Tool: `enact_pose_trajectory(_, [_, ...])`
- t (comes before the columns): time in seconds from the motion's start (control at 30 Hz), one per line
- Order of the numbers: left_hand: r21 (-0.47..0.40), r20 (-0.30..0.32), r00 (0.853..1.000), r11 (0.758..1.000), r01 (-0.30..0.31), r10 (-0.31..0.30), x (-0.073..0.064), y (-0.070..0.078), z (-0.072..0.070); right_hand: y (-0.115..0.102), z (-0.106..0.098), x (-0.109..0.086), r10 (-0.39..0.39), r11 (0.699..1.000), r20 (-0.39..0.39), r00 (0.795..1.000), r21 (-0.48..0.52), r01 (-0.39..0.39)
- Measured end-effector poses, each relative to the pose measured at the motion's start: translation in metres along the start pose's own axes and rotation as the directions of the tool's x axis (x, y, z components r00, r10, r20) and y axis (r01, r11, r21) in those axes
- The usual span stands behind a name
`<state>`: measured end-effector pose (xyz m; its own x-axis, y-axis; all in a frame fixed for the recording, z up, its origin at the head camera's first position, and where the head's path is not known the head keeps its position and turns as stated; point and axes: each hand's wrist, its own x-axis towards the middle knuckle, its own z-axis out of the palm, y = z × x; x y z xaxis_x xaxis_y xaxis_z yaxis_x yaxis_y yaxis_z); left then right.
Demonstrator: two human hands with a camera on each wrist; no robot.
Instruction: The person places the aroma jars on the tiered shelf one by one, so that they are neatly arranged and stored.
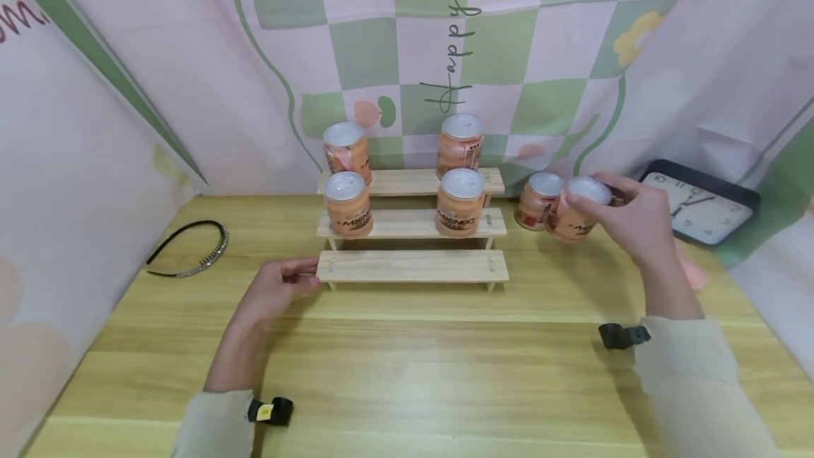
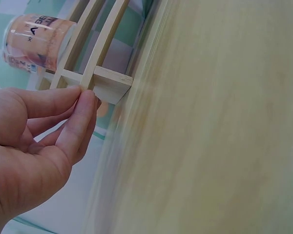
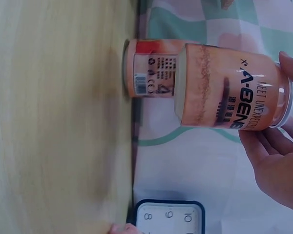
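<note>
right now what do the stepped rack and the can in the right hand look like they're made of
The stepped rack looks like pale, unfinished wood: visible grain, matte slats, square-cut ends where the left hand touches it. The can in the right hand seems metal or plastic under a glossy printed peach label, with a silvery, foil-like top.

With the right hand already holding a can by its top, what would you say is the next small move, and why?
Probably carry the held can left and set it on the empty bottom step of the wooden rack. The right hand grips it beside a second loose can, the two upper steps already hold two cans each, and the left hand touches the rack's left end, seemingly steadying it.
</note>
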<state>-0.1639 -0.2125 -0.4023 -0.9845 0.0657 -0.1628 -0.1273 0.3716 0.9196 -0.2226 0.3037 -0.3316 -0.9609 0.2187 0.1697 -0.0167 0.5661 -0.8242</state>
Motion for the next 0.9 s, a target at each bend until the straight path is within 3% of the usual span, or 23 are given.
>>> enact_pose_trajectory(0.5, [-0.058, 0.011, 0.999, 0.998, 0.032, -0.031, 0.001, -0.006, -0.002, -0.023, 0.011, -0.024, -0.143, 0.989, 0.046, 0.989, 0.053, 0.141])
enact_pose_trajectory(0.9, [-0.135, 0.039, 0.999, 0.991, 0.026, -0.021, 0.001, -0.009, -0.002, -0.033, 0.022, -0.033, -0.162, 0.985, 0.105, 0.981, 0.075, 0.154])
